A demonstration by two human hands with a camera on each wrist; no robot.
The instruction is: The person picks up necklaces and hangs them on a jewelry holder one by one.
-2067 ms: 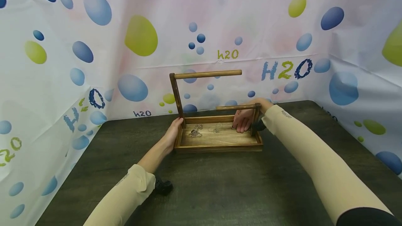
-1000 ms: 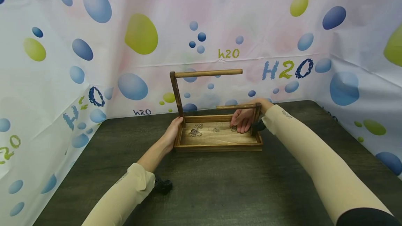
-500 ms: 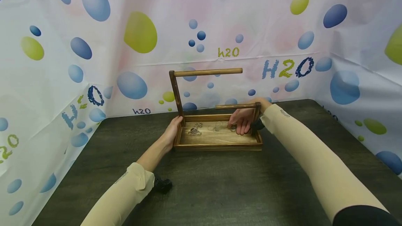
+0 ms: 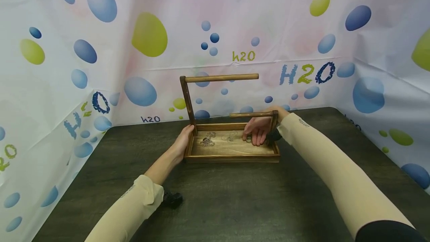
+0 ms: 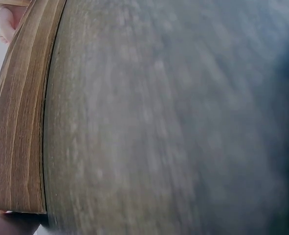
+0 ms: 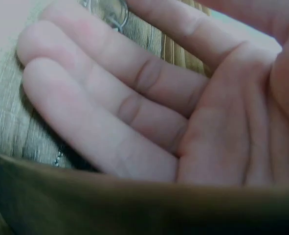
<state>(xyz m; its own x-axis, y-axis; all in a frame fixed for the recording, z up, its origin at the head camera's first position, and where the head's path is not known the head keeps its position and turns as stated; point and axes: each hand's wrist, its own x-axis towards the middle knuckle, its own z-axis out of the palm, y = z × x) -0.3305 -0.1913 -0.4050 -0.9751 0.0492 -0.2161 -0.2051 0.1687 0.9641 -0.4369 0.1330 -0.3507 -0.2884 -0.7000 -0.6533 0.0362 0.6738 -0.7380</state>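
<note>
A wooden jewelry stand (image 4: pixel 231 158), a shallow tray with two raised bars, stands on the table. My left hand (image 4: pixel 183 141) grips its left end, with the thumb near the upright post. Over the tray's right part, my right hand (image 4: pixel 258 129) reaches in behind the short bar, palm up, with fingers extended and apparently nothing held. A ring-like loop (image 4: pixel 249 139) lies beside its fingers; the right wrist view shows metal loops (image 6: pixel 110 12) past the fingertips. A tangled chain pile (image 4: pixel 207 142) lies at the tray's left, and thin hoops (image 4: pixel 230 136) in the middle.
The long upper bar (image 4: pixel 221 78) and the short lower bar (image 4: pixel 252 114) stand above the tray. The dark tabletop (image 4: pixel 215 201) extends around the stand, with a patterned backdrop (image 4: pixel 215 21) behind. A small chain piece (image 6: pixel 58 155) shows beneath the right hand.
The right hand's fingers have spread apart, one moving left, and the ring-like loop that they mostly covered is now in view. The left hand keeps its grip on the stand.
</note>
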